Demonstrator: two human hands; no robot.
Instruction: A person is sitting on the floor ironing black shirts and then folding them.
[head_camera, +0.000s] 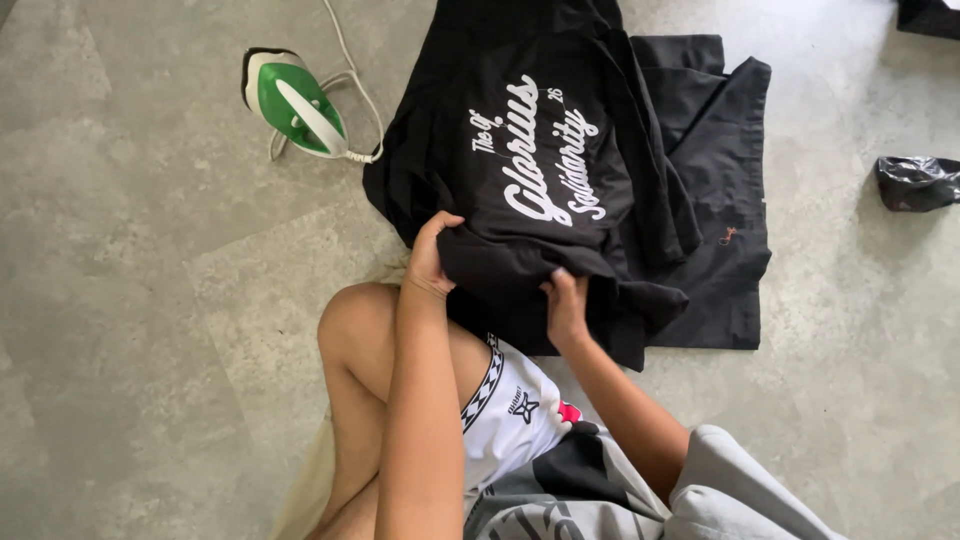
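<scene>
- The black shirt (540, 150) lay on the grey floor (150, 300) straight ahead of the seated person, its long axis running away from the knees, white lettering facing up.
- The left hand (432, 262) was closed on the shirt's near hem at its left corner, fingers curled over the bunched cloth.
- The right hand (566, 305) pinched the same hem further right, fingers tucked into a fold; both hands sat about equally near, with the hem gathered between them.
- A second black garment (725, 200) lay flat beneath and to the right of the shirt, its edge jutting past the shirt's right side.
- A green and white iron (292, 102) rested on the floor to the left of the shirt, close by but apart, its cord (350, 60) trailing toward the shirt's upper edge.
- A crumpled black bag (916, 182) sat well apart on the right.
- Bare floor opened on the left below the iron, and on the near right.
</scene>
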